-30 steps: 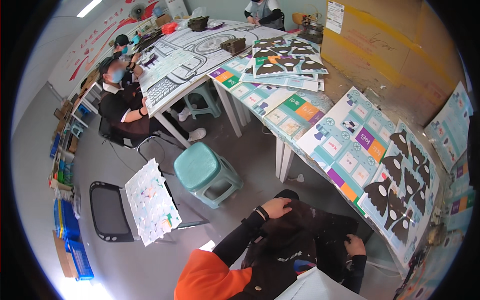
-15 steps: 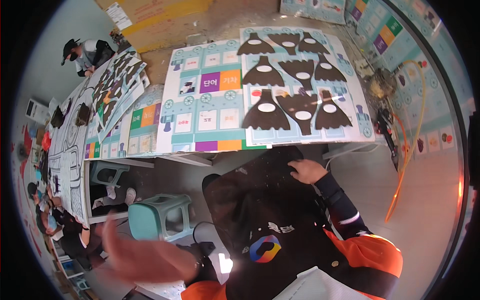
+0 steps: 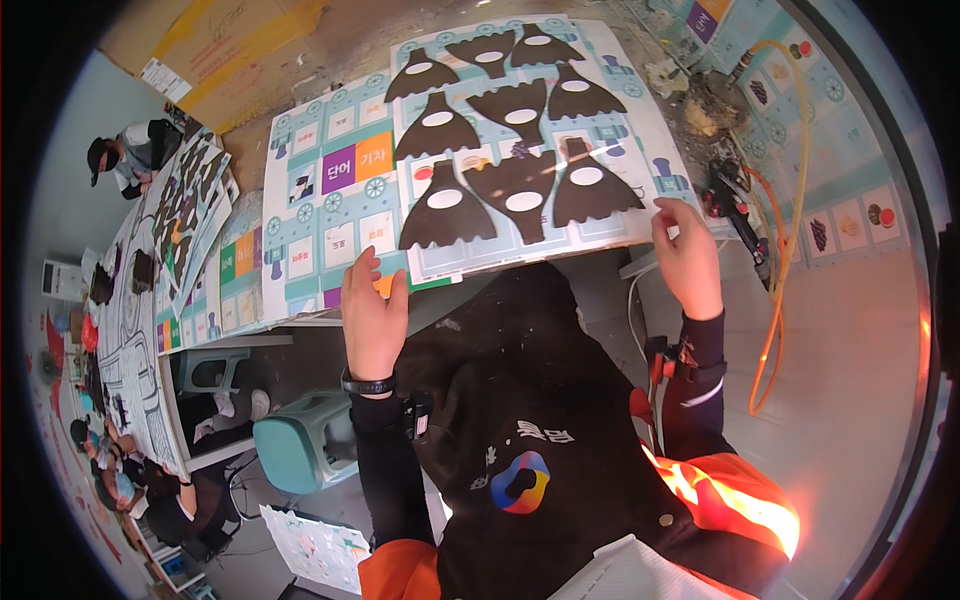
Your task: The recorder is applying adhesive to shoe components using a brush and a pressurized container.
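Observation:
Several black skirt-shaped cutouts with wavy hems and white ovals lie in rows on a white-edged printed board. That board rests over another printed sheet with wheel drawings and purple and orange blocks, on the table in front of me. My left hand is at the near left corner of the upper board, fingers raised and thumb apart, holding nothing. By the near right corner is my right hand, open, thumb and fingers spread. Whether its fingertips touch the board I cannot tell.
A cluttered side with a dark hand tool and an orange hose lies right. A cardboard box stands at the back. Left are a teal stool, more cutout sheets and a co-worker; other people sit farther down.
My left hand has swung up from the lower left to the board's near edge. My right hand has risen from my apron to its right corner. The view has shifted and tilted.

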{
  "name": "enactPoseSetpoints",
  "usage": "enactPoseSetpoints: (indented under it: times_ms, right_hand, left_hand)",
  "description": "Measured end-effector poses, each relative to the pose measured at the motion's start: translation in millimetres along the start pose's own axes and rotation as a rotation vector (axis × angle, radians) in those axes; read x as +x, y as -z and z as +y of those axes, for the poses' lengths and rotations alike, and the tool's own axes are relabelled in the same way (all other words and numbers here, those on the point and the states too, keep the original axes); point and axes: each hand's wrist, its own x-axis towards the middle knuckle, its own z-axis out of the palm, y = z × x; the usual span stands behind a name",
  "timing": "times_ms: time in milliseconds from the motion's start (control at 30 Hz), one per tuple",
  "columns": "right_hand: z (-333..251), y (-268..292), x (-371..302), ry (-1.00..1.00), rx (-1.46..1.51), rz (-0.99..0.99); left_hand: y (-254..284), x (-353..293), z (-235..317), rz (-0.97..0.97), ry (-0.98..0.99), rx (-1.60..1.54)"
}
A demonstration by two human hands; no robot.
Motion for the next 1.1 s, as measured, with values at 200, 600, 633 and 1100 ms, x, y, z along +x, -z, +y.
enactPoseSetpoints:
  times_ms: [200, 600, 633, 1100]
  right_hand:
    - [13, -12, 10, -0.147, -0.149, 0.107]
    - [37, -6, 21, -0.089, -0.281, 0.097]
    - [38, -3, 23, -0.111, -0.249, 0.061]
    - [-4, -32, 44, -0.049, -0.302, -0.047]
  left_hand:
    - [-15, 5, 23, -0.036, 0.068, 0.12]
    - [-39, 27, -19, 0.045, -0.066, 0.041]
    - [-44, 33, -20, 0.053, -0.102, 0.041]
    - [-72, 60, 62, -0.097, -0.344, 0.089]
